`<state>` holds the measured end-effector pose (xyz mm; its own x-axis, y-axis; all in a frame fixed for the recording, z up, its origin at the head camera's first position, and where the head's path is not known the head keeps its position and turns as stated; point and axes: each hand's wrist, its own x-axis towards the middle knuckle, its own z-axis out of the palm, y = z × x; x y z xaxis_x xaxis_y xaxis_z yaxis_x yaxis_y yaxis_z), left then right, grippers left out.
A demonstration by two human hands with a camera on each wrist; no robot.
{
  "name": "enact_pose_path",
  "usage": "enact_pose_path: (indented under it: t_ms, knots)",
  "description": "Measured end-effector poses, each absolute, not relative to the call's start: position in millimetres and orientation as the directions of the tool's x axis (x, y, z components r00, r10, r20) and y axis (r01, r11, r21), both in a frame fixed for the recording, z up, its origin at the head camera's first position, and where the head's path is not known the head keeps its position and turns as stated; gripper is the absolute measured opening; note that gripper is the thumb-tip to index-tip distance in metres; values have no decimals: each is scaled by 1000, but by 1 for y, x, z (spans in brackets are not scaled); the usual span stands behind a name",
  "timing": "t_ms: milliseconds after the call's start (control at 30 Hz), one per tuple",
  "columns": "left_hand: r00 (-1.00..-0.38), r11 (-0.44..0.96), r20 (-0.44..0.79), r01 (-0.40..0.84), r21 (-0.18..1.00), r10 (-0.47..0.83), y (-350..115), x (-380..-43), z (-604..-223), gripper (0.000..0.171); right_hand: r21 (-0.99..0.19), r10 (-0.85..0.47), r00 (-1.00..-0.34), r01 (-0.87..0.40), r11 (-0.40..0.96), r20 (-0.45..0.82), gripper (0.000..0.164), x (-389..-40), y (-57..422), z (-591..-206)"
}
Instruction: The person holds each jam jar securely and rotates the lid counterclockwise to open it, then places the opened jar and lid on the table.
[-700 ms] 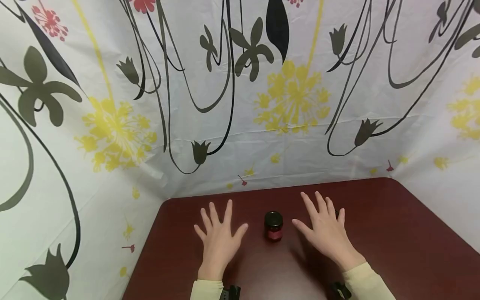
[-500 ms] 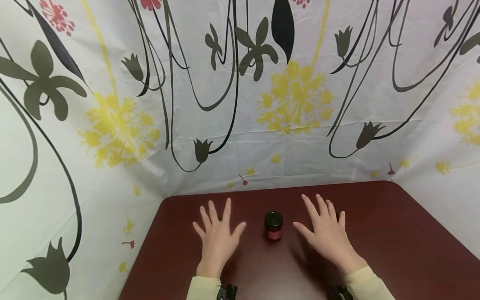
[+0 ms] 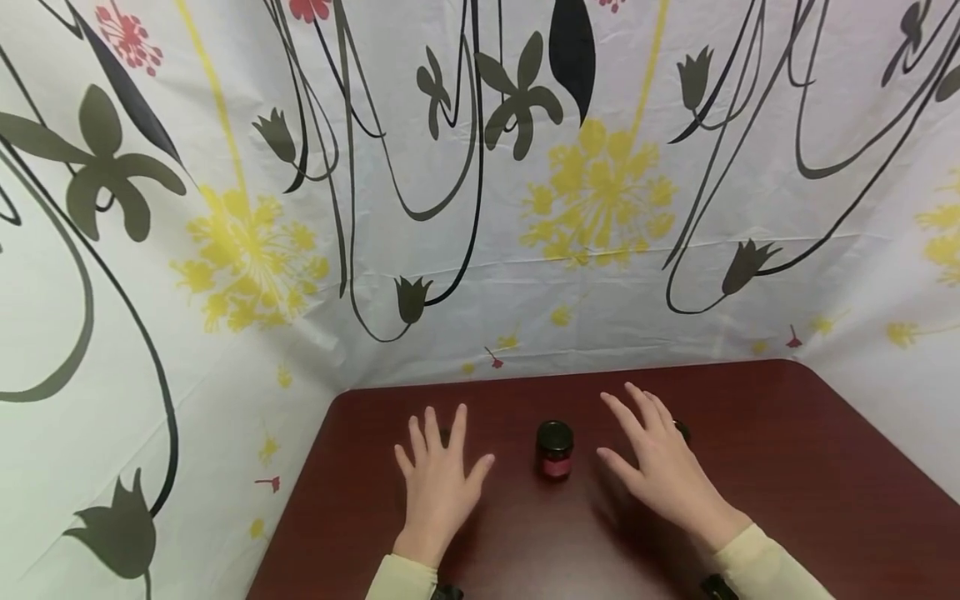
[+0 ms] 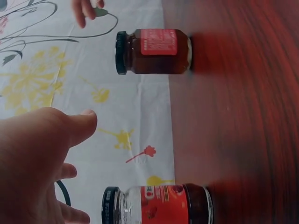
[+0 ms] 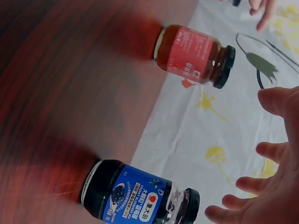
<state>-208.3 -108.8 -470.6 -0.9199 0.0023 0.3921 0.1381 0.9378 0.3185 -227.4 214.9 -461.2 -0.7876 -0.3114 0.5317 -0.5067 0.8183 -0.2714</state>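
Observation:
A jam jar with a dark lid and red label [image 3: 555,451] stands upright on the table between my hands. My left hand [image 3: 437,492] hovers left of it, fingers spread and holding nothing. Mostly hidden behind those fingers is a second red-labelled jam jar [image 4: 163,205], cut off by the lower edge of the left wrist view. My right hand [image 3: 671,475] hovers right of the middle jar, fingers extended, touching nothing. Beyond it stands a blueberry jam jar with a blue label [image 5: 135,196]; only part of its dark lid [image 3: 682,430] shows in the head view.
The dark red-brown table [image 3: 517,533] has rounded far corners. A white cloth with printed flowers [image 3: 360,242] hangs closely behind it and along both sides. Both sleeves are pale yellow, with dark straps at the wrists.
The head view has shifted slightly. My right hand has turned a little, its fingers drawing closer together, and more of the lid behind it shows. My left hand has barely moved. The jars stay put.

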Motion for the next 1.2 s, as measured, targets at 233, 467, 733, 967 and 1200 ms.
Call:
enact_pose_path:
  t_ms: [233,467,733,967,1200]
  knots:
    - [-914,939,405,157,306,21,-116,-203,-472,83,-197,-378,-709,-585,787,596,76,-229,207,-460]
    - [-874,919,485,191,346,-2,-120,-201,-471,72,-220,-427,-702,-631,744,570,70,-223,195,-458]
    - [-835,908,550,204,365,-34,-133,-197,-472,68,-195,-463,-684,-655,730,563,71,-221,187,-459]
    - [-835,901,548,198,385,-51,-144,-198,-480,69,-214,-453,-705,-640,738,545,75,-220,187,-462]
    - [-843,896,532,176,408,-77,-154,-200,-486,71,-213,-462,-712,-638,740,529,77,-220,186,-463]
